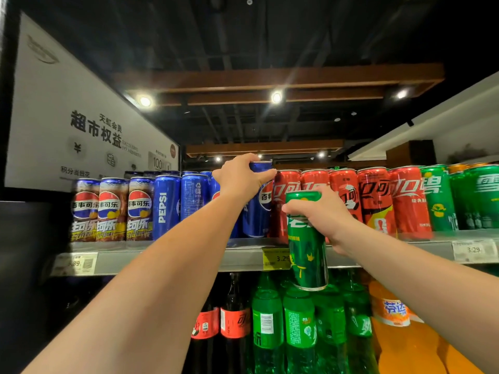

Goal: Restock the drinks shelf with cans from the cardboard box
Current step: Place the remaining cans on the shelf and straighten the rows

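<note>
Left hand (pixel 240 176): your fingers gripped the top of a blue can (pixel 256 211), which stood upright on the shelf (pixel 162 261).
Right hand (pixel 324 214): you clamped a green can (pixel 306 244) round its upper half, in front of the shelf rim.
Green can axis: near upright, top at 12 o'clock, base below the rim.
Key relation: the green row (pixel 440 198) lay at 2 o'clock from your right grip, beyond the red cans (pixel 378 201). Your right hand was nearer it.
Box: not in view.
</note>
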